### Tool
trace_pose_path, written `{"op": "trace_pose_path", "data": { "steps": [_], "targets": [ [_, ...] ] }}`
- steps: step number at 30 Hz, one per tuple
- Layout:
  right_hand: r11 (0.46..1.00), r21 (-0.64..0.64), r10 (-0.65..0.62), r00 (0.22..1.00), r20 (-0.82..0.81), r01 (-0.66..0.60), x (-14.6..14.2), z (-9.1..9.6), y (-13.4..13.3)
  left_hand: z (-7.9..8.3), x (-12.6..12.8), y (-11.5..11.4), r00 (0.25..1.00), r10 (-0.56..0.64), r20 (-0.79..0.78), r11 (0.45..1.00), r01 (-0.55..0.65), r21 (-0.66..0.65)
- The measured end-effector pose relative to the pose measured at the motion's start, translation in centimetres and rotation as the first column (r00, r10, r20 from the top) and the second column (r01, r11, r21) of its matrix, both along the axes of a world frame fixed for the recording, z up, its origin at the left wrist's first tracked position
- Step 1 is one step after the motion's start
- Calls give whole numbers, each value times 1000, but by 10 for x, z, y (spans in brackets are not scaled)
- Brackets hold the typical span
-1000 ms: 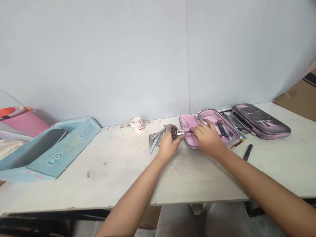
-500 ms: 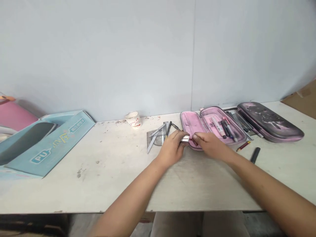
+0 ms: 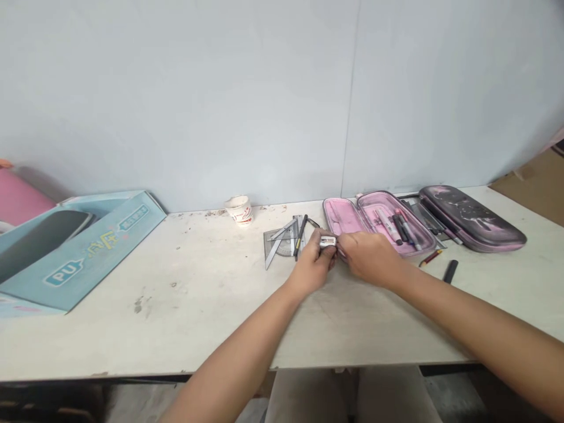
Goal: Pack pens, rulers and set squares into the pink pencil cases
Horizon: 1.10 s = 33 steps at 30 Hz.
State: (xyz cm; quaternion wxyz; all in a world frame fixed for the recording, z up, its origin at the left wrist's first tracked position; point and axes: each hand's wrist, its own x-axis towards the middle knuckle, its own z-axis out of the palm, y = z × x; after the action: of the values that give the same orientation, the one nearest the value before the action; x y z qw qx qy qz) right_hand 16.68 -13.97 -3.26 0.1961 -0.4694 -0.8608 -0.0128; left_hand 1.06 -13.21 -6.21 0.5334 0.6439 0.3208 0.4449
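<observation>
My left hand (image 3: 314,264) pinches a small silver sharpener (image 3: 328,241) just above the white table (image 3: 220,311). My right hand (image 3: 369,257) is closed right beside it, its fingers meeting the sharpener; in the earlier views a red pencil ran from these fingers into the sharpener, and now it is hidden. Behind the hands lies an open pink pencil case (image 3: 379,220) with several pens inside. A clear set square and rulers (image 3: 282,241) with a black pen lie left of the case.
A dark lid of the case (image 3: 471,217) lies open at the right. A red pencil (image 3: 430,257) and a black marker (image 3: 450,271) lie loose near it. A small paper cup (image 3: 239,209) stands by the wall. A light blue box (image 3: 74,247) sits at the left.
Both hands drew back from the pink case toward me with the sharpener between them. The right hand closed in against the sharpener and the red pencil went out of sight.
</observation>
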Motion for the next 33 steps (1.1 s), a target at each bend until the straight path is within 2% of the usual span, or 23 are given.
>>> {"op": "trace_pose_path", "data": {
  "steps": [1,2,3,4,5,6,7,10,11,13,15,17,20,21,22,23,24,25,26,28,30,33],
  "targets": [
    [992,-128,-1,996,-93,-11,-1,2,3,0,-2,-1,999,21,-40,999,-20,42],
    [956,-290,-6,979,-202,-54,-2,4,6,1,-4,-2,995,45,-87,995,-37,96],
    [880,-458,-24,952,-306,-125,-2,6,9,3,-6,-3,989,66,-134,987,-45,156],
    [777,-596,-56,921,-386,-203,-2,7,12,4,-7,-4,981,83,-175,976,-45,213],
    [683,-684,-91,899,-428,-257,-1,9,14,6,-7,-4,975,93,-201,966,-40,255],
    [652,-713,-109,898,-426,-259,-1,10,14,7,-7,-4,974,94,-208,963,-36,268],
    [687,-692,-104,912,-397,-222,0,11,14,8,-6,-4,978,84,-193,969,-34,245],
    [902,-428,-72,963,-260,-48,-1,12,8,7,0,-2,1000,15,-9,1000,-15,9],
    [943,-332,-52,976,-212,-21,-2,12,5,5,1,-1,997,0,76,997,6,-71],
    [981,-194,-14,993,-119,-10,-4,12,3,3,3,0,982,-13,190,988,43,-151],
    [983,-182,-7,994,-108,-13,-6,10,5,3,1,-1,987,-11,158,993,30,-113],
    [946,-321,-22,978,-209,-47,-7,9,9,6,-3,-3,1000,30,6,999,-30,20],
    [777,-606,-103,915,-389,-170,-7,8,15,9,-7,-4,976,110,-186,971,-66,230],
    [738,-651,-141,902,-408,-179,-7,9,15,9,-7,-3,972,115,-203,968,-64,245],
    [730,-662,-165,896,-412,-170,-6,9,14,8,-7,-2,975,106,-194,973,-62,222],
    [770,-624,-165,904,-394,-131,-6,11,13,7,-5,-1,983,89,-159,984,-62,168],
    [847,-526,-136,929,-344,-71,-5,12,11,6,-4,1,992,71,-101,993,-61,99],
    [921,-389,-95,958,-270,-18,-4,13,8,5,-3,2,998,50,-33,998,-49,26],
    [969,-247,-61,982,-181,15,-4,14,6,4,-2,3,999,30,35,999,-28,-35],
    [997,-72,-33,999,-31,31,-3,16,3,3,-3,4,993,2,122,996,9,-91],
    [995,-95,-15,1000,-11,14,-4,15,4,3,-4,4,994,-1,106,998,8,-66],
    [948,-315,-18,986,-168,-36,-5,13,8,3,-7,2,1000,25,-1,1000,-25,8]
  ]
}}
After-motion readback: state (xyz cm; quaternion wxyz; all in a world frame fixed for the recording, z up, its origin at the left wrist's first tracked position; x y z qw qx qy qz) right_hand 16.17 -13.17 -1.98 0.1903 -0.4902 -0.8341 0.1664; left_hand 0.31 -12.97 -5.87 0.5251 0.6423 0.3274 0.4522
